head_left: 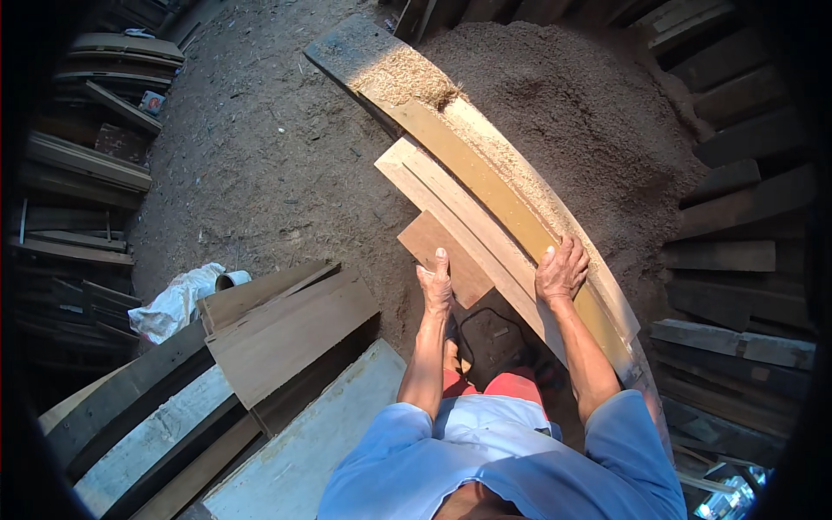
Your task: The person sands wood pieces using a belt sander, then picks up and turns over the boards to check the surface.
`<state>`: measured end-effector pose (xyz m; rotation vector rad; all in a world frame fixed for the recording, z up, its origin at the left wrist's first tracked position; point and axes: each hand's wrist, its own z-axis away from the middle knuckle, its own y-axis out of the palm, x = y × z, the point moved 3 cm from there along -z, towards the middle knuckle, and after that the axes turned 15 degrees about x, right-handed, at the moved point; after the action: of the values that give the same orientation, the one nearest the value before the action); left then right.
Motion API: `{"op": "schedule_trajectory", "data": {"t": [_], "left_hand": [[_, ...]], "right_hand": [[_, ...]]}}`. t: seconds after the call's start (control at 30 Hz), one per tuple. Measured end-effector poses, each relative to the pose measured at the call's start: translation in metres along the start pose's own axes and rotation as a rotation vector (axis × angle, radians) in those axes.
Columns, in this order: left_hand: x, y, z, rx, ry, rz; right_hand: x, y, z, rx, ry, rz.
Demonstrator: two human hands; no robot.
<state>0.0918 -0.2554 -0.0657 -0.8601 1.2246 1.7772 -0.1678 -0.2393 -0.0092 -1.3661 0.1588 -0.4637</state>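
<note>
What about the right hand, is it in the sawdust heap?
No, the right hand lies over the wooden boards, apart from the sawdust heap.

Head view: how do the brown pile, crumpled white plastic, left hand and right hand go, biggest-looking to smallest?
1. Brown pile, easily the largest.
2. Crumpled white plastic.
3. Left hand and right hand: too alike to rank surely.
</note>
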Motion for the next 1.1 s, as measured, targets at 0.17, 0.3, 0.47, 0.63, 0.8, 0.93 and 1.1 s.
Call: {"op": "schedule_trajectory", "data": {"t": [0.17,0.3,0.47,0.63,0.8,0.93,1.1], "left_hand": [[-0.011,-0.002,-0.017,-0.025,0.035,-0.037],[-0.016,-0.023,-0.05,-0.09,-0.027,-0.058],[-0.038,-0.033,-0.083,-0.004,0.021,0.014],[-0.043,-0.023,-0.078,0.077,0.035,0.037],[-0.004,-0.011,-0.023,0.003,0.048,-0.127],[0.025,0.018,0.038,-0.034,0.053,-0.091],[0.064,0.042,0.1,-0.07,0.052,-0.205]], "right_hand": [[0.0,-0.001,0.0,-0.022,-0.013,-0.005],[0.002,-0.004,-0.002,-0.028,-0.013,-0.023],[0.001,-0.003,-0.001,-0.006,0.004,-0.029],[-0.003,-0.001,-0.004,0.02,0.005,-0.039],[-0.002,0.004,-0.002,0.033,-0.029,-0.054],[-0.006,0.004,-0.004,0.115,-0.016,-0.126],[-0.011,-0.011,-0.006,0.236,-0.063,-0.212]]}}
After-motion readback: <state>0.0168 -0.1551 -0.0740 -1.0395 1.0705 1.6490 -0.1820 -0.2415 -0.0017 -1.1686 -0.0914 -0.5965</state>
